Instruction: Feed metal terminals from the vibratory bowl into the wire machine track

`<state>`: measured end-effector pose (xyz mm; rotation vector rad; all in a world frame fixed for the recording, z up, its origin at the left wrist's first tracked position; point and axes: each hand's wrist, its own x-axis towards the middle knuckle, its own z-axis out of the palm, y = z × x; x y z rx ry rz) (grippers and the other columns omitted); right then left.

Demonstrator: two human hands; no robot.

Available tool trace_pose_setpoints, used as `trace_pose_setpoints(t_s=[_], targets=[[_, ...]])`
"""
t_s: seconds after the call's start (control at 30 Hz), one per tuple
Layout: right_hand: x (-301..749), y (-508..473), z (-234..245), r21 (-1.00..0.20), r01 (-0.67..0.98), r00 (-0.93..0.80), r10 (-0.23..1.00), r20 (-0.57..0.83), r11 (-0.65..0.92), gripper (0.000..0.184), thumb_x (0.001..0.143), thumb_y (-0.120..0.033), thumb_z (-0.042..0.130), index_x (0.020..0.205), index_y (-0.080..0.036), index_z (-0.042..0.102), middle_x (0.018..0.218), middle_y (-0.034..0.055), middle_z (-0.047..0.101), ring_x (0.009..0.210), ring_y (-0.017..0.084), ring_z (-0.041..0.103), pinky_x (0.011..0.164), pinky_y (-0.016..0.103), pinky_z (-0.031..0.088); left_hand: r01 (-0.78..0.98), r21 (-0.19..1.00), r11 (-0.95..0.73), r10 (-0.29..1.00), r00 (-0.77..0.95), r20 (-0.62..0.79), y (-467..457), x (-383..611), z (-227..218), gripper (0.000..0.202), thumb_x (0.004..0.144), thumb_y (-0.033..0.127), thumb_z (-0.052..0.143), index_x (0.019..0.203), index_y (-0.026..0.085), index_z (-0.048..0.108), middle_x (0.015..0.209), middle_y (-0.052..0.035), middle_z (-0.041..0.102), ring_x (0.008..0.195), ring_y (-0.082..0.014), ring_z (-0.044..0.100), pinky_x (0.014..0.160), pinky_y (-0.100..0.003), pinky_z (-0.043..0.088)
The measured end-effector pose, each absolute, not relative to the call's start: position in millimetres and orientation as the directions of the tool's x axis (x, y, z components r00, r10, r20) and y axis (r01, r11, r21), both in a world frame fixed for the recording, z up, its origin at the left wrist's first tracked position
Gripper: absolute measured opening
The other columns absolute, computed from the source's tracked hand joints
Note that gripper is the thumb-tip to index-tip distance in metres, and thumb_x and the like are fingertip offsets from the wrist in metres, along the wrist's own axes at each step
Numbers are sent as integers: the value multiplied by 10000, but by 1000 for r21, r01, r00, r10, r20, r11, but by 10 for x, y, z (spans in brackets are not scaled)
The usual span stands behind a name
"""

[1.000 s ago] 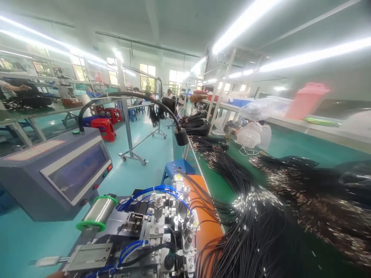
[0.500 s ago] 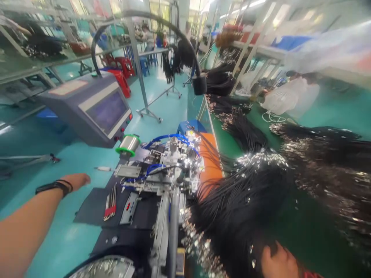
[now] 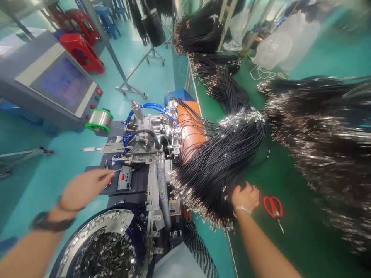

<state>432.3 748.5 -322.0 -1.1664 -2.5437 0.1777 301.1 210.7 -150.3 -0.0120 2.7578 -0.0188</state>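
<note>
My right hand rests on the green bench with its fingers dug into a thick bundle of black cables. The cables have metal tips that fan out toward the machine. A bracelet shows on that wrist. My left hand has a watch on its wrist and is smeared by motion. It hovers over the dark base plate beside a small controller with red digits. Its fingers point at the crimping machine. I cannot make out whether they hold anything.
A round feeder bowl of metal parts sits below my left arm. Red scissors lie right of my right hand. More cable heaps cover the bench. A grey touchscreen box, a wire spool and red stools stand at left.
The view has tilted down onto the machine. My left hand moved right, from beside the machine to the controller. My right hand came up into the cable bundle.
</note>
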Motion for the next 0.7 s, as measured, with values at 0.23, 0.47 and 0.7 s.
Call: trace_pose_setpoints(t_s=[0.23, 0.47, 0.7], targets=[[4313, 7478, -3255, -240, 724, -598, 762, 247, 647, 493, 815, -328, 455, 1267, -138, 505, 1347, 194, 444, 1300, 364, 336, 1011, 561, 303, 198, -60, 978, 158, -903, -399, 3113, 2356, -1856, 389, 881, 299, 343, 921, 191, 715, 968, -112, 697, 882, -268, 633, 722, -356, 441], [4264, 7444, -3186, -222, 749, -592, 781, 200, 625, 499, 831, -328, 437, 1283, -124, 490, 1377, 193, 412, 1323, 348, 298, 1039, 538, 278, 293, -87, 952, 210, -833, -512, 3180, 2136, -1944, 372, 855, 303, 362, 824, 170, 708, 863, -138, 692, 814, -273, 626, 738, -362, 451], [4263, 7436, -3183, -243, 744, -590, 783, 198, 623, 495, 837, -322, 426, 1284, -120, 491, 1371, 198, 416, 1327, 350, 298, 1040, 543, 271, 242, -76, 967, 184, -876, -446, 3254, 2131, -1898, 317, 797, 257, 416, 726, 125, 694, 716, -140, 657, 658, -225, 578, 664, -332, 437]])
